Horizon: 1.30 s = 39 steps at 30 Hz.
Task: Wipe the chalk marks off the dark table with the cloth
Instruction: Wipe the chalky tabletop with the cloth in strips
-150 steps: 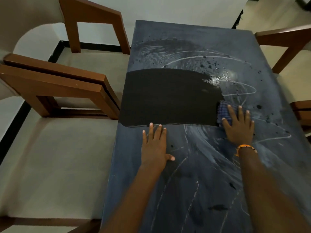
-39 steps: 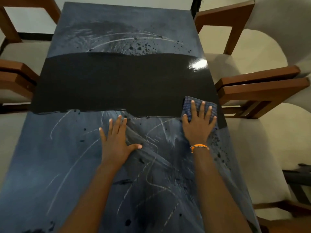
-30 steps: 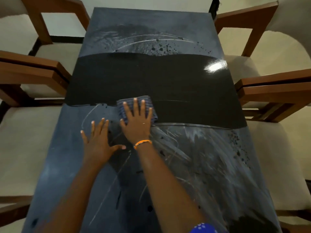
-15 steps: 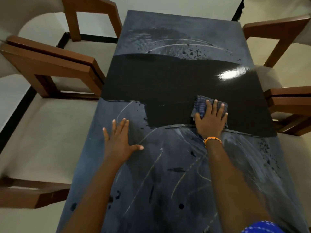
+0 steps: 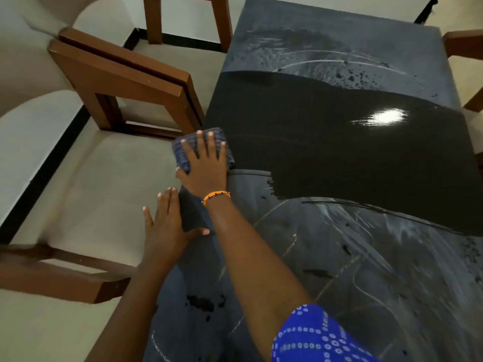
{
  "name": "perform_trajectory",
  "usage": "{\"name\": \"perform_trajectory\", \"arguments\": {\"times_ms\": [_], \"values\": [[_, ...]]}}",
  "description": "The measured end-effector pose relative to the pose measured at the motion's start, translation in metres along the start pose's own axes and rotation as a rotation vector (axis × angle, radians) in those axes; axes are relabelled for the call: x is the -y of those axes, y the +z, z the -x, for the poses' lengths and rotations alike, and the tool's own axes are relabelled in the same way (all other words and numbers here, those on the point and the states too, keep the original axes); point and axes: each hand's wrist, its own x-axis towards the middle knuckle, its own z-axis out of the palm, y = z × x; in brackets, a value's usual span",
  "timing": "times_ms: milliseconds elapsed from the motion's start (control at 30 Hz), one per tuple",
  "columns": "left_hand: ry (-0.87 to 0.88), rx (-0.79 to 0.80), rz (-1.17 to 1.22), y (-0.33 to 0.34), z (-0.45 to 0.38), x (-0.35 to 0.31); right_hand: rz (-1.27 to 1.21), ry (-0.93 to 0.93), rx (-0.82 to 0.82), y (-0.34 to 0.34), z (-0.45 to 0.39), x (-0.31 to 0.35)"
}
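Observation:
The dark table [image 5: 339,142] has a wet, glossy black band wiped across its middle. Chalk marks [image 5: 339,61] still streak the far end, and more chalk lines [image 5: 339,270] and smears cover the near part. My right hand [image 5: 206,165] presses flat on a folded blue checked cloth [image 5: 183,152] at the table's left edge, at the near-left corner of the wiped band. My left hand [image 5: 164,226] lies flat with fingers spread on the left edge just below it, partly off the table.
Wooden armchairs with cream cushions [image 5: 91,192] stand tight against the table's left side, with brown armrests [image 5: 125,82] near the cloth. Another wooden chair arm [image 5: 465,45] shows at the far right. A light reflection [image 5: 381,117] glares on the wet band.
My right hand has slid the cloth from the middle-right of the table to its left edge, widening the wiped band. My left hand stays flat near the left edge.

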Motion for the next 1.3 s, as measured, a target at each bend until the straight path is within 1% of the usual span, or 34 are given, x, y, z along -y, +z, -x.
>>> {"name": "perform_trajectory", "arguments": {"times_ms": [67,100,200,300,433,467,533,600,667,733,800,900,967,1033,1100,1133,1300], "values": [[-0.013,0.016,0.016,-0.001,0.004,0.002,0.017,-0.1,0.009,0.001,0.008,0.003],[-0.009,0.03,0.028,-0.001,0.005,0.002,0.012,-0.118,-0.004,0.0,0.013,-0.003],[0.03,0.062,0.074,-0.001,0.007,-0.004,0.001,-0.078,-0.044,-0.009,0.035,-0.042],[0.042,0.057,0.132,0.001,0.01,-0.012,0.02,0.114,-0.113,-0.023,0.067,-0.103],[0.047,0.049,0.176,0.007,0.016,-0.018,0.051,0.469,-0.201,-0.035,0.13,-0.185],[0.045,0.048,0.179,0.008,0.017,-0.019,0.041,0.559,-0.214,-0.035,0.143,-0.194],[0.042,0.045,0.193,0.01,0.019,-0.019,0.016,0.709,-0.218,-0.03,0.153,-0.191],[0.041,0.056,0.213,0.01,0.018,-0.018,0.004,0.789,-0.213,-0.023,0.145,-0.168],[0.049,0.06,0.247,0.009,0.017,-0.015,0.003,0.744,-0.21,-0.016,0.125,-0.133],[0.063,0.057,0.285,0.008,0.018,-0.01,-0.012,0.617,-0.198,-0.008,0.103,-0.087],[0.062,0.05,0.287,0.007,0.021,-0.001,-0.031,0.441,-0.161,0.002,0.082,-0.035],[0.014,0.026,0.276,0.007,0.035,0.016,-0.041,0.144,-0.077,0.017,0.069,0.033],[-0.005,0.021,0.294,0.006,0.046,0.028,-0.034,-0.018,-0.02,0.023,0.076,0.051],[-0.026,0.059,0.312,0.005,0.058,0.034,-0.028,-0.088,-0.019,0.024,0.088,0.043],[-0.03,0.122,0.34,0.005,0.068,0.038,-0.015,-0.078,-0.047,0.019,0.101,0.019],[-0.023,0.145,0.361,0.005,0.071,0.038,-0.002,-0.044,-0.059,0.015,0.108,0.002],[-0.022,0.159,0.434,0.003,0.073,0.035,0.045,0.318,-0.145,-0.012,0.173,-0.111]]}}
